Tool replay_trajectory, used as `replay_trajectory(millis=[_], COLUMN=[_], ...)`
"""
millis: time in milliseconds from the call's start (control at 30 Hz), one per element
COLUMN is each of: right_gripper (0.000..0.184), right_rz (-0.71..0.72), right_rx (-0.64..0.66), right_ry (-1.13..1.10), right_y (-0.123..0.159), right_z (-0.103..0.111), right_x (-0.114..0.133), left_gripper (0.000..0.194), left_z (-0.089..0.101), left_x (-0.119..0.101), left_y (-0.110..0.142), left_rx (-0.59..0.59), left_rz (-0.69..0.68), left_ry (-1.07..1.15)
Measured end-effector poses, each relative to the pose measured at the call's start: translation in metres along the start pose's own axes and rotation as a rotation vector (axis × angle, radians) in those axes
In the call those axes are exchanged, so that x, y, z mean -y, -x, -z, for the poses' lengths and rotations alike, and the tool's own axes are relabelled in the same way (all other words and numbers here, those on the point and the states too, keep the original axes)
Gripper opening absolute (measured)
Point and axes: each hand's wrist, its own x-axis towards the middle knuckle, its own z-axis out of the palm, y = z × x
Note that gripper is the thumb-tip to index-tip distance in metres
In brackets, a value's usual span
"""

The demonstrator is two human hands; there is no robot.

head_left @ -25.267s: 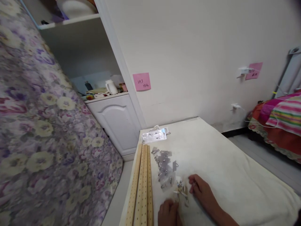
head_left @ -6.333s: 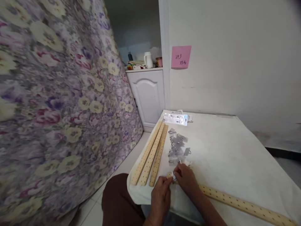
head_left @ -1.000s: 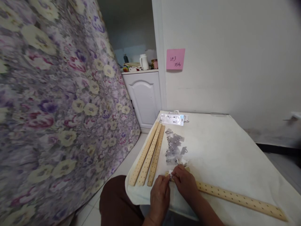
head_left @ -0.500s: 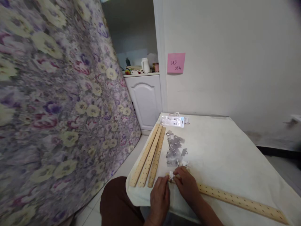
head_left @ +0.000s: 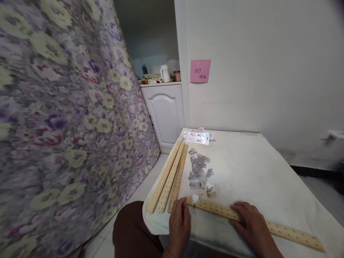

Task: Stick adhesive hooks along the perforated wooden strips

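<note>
In front of me a pale perforated wooden strip [head_left: 215, 208] lies slantwise across the near part of the table. A small white-backed hook [head_left: 195, 199] sits on it near its left end, with the metal hook pointing toward me. My left hand [head_left: 179, 221] is closed at the strip's left end, its fingers curled against the tip. Farther right, my right hand [head_left: 249, 222] grips the strip, fingers over the far edge and thumb on the near side. Beyond the strip lie several white-backed hooks [head_left: 210, 187] and a heap of clear-backed hooks [head_left: 198, 172].
Three more perforated strips [head_left: 169, 181] lie lengthwise along the left edge of the cloth-covered table [head_left: 252, 161]. Clear blister packaging [head_left: 195, 137] is at the far left corner. A floral curtain [head_left: 67, 136] hangs at left, beside a white cabinet [head_left: 166, 111].
Both hands have let go of the white-backed hook, which now shows on the strip. My right hand has moved right along the strip; my left has stayed near its left end.
</note>
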Motion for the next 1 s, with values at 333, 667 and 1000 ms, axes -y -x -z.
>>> replay_trajectory(millis=[333, 667, 1000], right_gripper=[0.024, 0.024, 0.022], right_rz=[-0.033, -0.104, -0.125], right_rx=[0.1, 0.143, 0.126], right_ry=[-0.026, -0.036, -0.029], right_y=[0.003, -0.003, -0.004], right_z=[0.007, 0.005, -0.001], right_x=[-0.007, 0.02, 0.022], left_gripper=[0.024, 0.014, 0.012], left_z=[0.004, 0.009, 0.01], left_x=[-0.003, -0.006, -0.003], left_y=[-0.002, 0.001, 0.001], left_rx=[-0.033, -0.052, 0.009], left_rz=[0.035, -0.012, -0.083], left_ry=[0.029, 0.1, 0.095])
